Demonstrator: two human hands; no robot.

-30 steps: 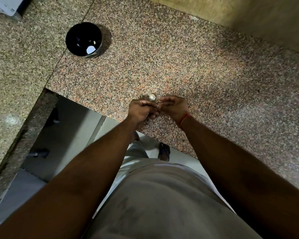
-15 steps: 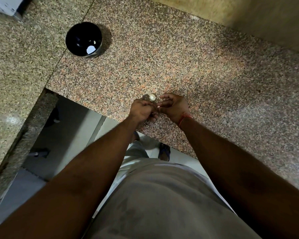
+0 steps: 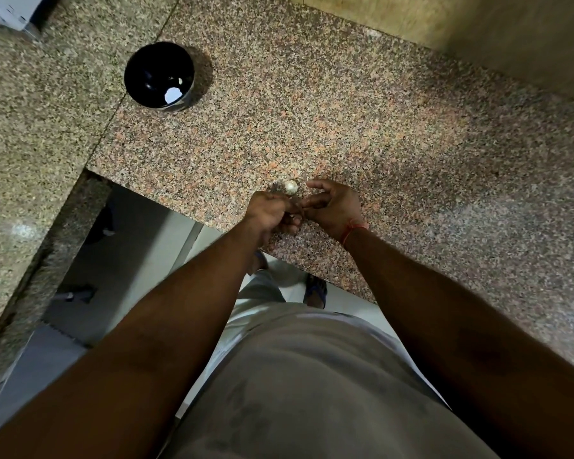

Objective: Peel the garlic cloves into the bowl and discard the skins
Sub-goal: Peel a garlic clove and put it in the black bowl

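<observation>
At the near edge of the speckled granite surface, both hands are working together over something tiny — a garlic clove, by the task, though the piece itself is hidden between the fingers and too small to make out. The left hand is curled in tight, knuckles up, its grip pinching at the spot where the two hands meet. The right hand comes in from the right, thumb and first fingers pinching at that same spot, index finger lifted and pointing left. Just beyond the fingertips, on the far side, a pale rounded garlic piece lies on the stone, with a thin scrap of skin just left of it.

A red thread band circles the right wrist. Well apart, far and to the left, stands the black bowl — upright on the stone, with a white piece and a smaller pale fleck lying at its near-right inner side. What exactly they are, I cannot tell. Near the bottom, a grey shirt fills the middle, and a blue sandal shows on the pale floor below the stone's edge.
</observation>
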